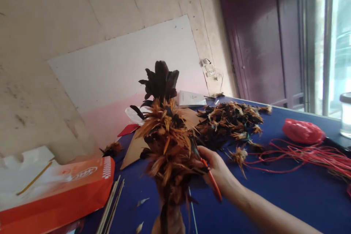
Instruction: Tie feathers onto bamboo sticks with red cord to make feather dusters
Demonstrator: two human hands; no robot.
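Note:
A feather duster [167,142] of brown, orange and black feathers stands upright in the middle, dark plumes at its top. My left hand [169,223] grips its stem at the bottom edge, mostly hidden by feathers. My right hand [218,170] reaches in from the right, fingers closed on orange-handled scissors [211,177] whose blades point into the duster's right side. Small feather scraps lie on the blue table [274,197] below.
A pile of loose feathers [233,119] lies behind my right hand. Red string [307,155] and a red plastic bag [303,131] lie at right. An orange and white bag [63,193] and thin sticks [111,204] lie at left. Cardboard [134,148] sits behind the duster.

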